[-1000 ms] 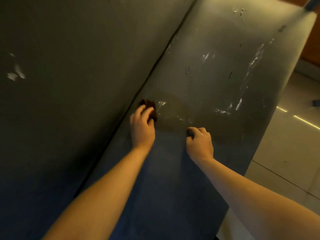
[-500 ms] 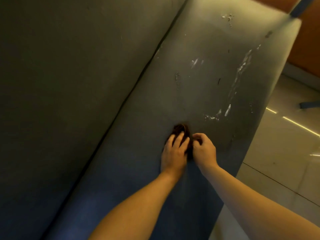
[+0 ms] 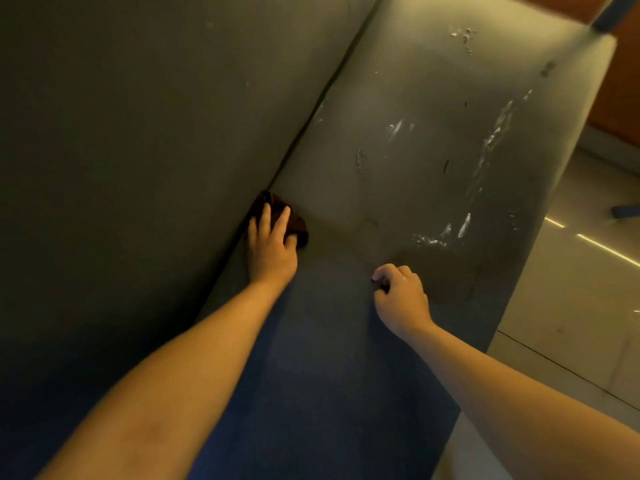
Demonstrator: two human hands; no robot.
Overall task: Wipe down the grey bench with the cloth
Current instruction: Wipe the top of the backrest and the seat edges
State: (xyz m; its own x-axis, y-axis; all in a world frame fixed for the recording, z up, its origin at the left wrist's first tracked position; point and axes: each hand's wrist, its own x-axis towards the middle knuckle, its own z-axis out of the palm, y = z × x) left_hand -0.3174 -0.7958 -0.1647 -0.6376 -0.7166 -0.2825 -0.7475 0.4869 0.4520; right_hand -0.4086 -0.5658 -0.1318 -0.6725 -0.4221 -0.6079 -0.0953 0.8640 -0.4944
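Note:
The grey bench runs away from me, its seat scuffed with white scratches and a darker damp patch near the middle. A small dark brown cloth lies bunched on the seat, right at the seam with the backrest. My left hand presses down on the cloth, fingers spread over it and the thumb at its right side. My right hand rests on the seat to the right, fingers curled into a loose fist with nothing visible in it.
The bench's right edge drops to a pale tiled floor with bright reflected light strips. An orange-brown wall stands at the far right. A dark blue object lies on the floor beyond the bench.
My left hand has slid the cloth from the seat's middle, beside my right hand, back left to the backrest seam. My right hand stayed roughly in place on the seat.

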